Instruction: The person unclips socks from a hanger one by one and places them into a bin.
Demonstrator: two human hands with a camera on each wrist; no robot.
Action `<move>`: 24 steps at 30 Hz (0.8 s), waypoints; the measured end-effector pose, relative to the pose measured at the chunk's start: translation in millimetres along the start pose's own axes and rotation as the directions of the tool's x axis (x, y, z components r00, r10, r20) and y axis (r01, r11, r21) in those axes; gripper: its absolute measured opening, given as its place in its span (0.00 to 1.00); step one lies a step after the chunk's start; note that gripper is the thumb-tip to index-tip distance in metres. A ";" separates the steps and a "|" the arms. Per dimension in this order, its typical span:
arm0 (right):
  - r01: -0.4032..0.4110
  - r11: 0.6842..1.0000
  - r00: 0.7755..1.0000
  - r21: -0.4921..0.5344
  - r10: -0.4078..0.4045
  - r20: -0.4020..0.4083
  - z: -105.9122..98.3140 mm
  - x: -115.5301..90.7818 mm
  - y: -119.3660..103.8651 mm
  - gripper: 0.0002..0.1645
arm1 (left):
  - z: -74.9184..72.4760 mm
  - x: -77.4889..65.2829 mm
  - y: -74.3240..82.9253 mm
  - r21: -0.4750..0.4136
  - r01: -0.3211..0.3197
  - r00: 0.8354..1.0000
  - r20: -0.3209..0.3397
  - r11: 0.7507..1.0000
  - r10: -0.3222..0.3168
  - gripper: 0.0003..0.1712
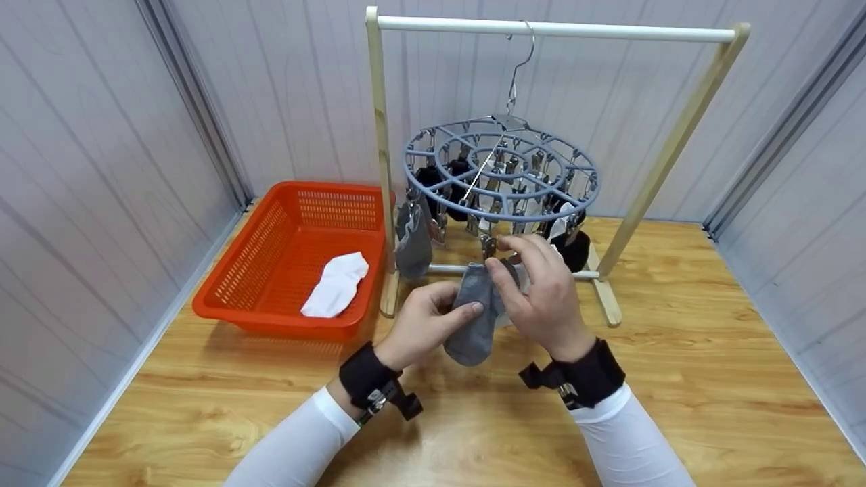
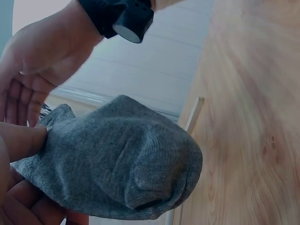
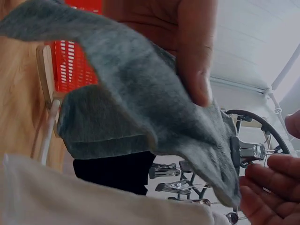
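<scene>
A grey sock (image 1: 470, 341) hangs toe down at the front of the round clip hanger (image 1: 473, 210). Its cuff is caught in a metal clip (image 3: 251, 152), as the right wrist view shows. My left hand (image 1: 427, 316) pinches the sock between thumb and fingers; in the left wrist view the sock's folded toe (image 2: 159, 173) faces the camera. Beside the clip is my right hand (image 1: 547, 301), its thumb and fingers spread apart and holding nothing. Another grey sock (image 1: 413, 247) hangs at the hanger's left.
An orange basket (image 1: 237, 312) at the left holds a white sock (image 1: 336, 284). The hanger hooks over a white rod (image 1: 609, 31) on a wooden stand (image 1: 670, 162). Black socks (image 1: 574, 251) and pale ones hang from other clips. Panel walls enclose the wooden table (image 1: 731, 379).
</scene>
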State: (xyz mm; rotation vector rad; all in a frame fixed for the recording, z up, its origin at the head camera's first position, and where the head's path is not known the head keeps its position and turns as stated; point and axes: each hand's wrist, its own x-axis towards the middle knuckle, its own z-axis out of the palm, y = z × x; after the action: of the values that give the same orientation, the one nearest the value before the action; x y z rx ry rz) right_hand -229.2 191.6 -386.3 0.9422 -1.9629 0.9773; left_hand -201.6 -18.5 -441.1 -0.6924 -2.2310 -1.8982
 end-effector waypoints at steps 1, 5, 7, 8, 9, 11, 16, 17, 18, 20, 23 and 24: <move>-0.024 1.000 1.000 0.014 0.024 0.013 0.7 -0.1 -0.2 0.20 | 0.3 -0.4 0.9 -0.008 0.000 1.000 0.003 1.000 0.000 0.09; -0.152 0.986 0.987 0.075 0.147 0.073 2.2 -1.2 -0.9 0.23 | 1.4 -1.6 5.1 -0.038 0.001 1.000 0.010 0.999 -0.001 0.08; -0.232 0.967 0.969 0.101 0.221 0.111 2.2 -1.2 -1.5 0.24 | 1.9 -2.1 6.7 -0.050 0.006 1.000 0.018 0.999 -0.005 0.08; -0.271 0.956 0.958 0.113 0.256 0.128 1.9 -1.2 -1.5 0.24 | 2.0 -2.3 7.2 -0.052 0.009 1.000 0.021 0.999 -0.008 0.09; -0.303 0.945 0.948 0.124 0.286 0.140 1.6 -0.9 -1.3 0.25 | 2.1 -2.5 7.5 -0.056 0.011 1.000 0.026 0.998 -0.010 0.09; -0.356 0.922 0.930 0.151 0.334 0.153 0.5 -0.3 0.1 0.25 | 2.8 -2.7 7.8 -0.060 0.015 0.999 0.036 0.998 -0.013 0.09; -0.477 0.813 0.879 0.333 0.429 0.210 -0.2 1.4 2.9 0.21 | 3.4 -2.1 7.7 -0.058 0.015 0.998 0.056 0.998 -0.011 0.10; -0.503 0.780 0.864 0.372 0.447 0.231 0.1 1.6 2.4 0.21 | 3.3 -2.0 8.0 -0.056 0.013 0.998 0.058 0.998 -0.009 0.10; -0.523 0.748 0.853 0.409 0.459 0.250 0.7 1.8 2.2 0.21 | 3.1 -1.8 8.1 -0.051 0.011 0.998 0.059 0.999 -0.008 0.10; -0.549 0.702 0.835 0.454 0.475 0.276 1.8 2.1 1.4 0.21 | 2.7 -1.7 8.6 -0.045 0.005 0.998 0.059 0.999 -0.002 0.10; -0.560 0.669 0.827 0.490 0.490 0.275 2.9 2.8 0.4 0.20 | 2.4 -1.4 9.0 -0.043 -0.005 0.998 0.062 0.999 0.007 0.10; -0.559 0.664 0.827 0.497 0.493 0.270 3.0 3.3 -0.1 0.19 | 2.3 -1.3 8.8 -0.041 -0.005 0.998 0.062 0.999 0.007 0.10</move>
State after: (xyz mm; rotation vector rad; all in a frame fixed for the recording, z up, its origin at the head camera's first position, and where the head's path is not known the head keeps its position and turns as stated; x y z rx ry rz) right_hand -231.6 188.1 -384.8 0.7247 -2.1355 1.9625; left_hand -196.4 -15.7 -434.1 -0.7738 -2.2294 -1.9509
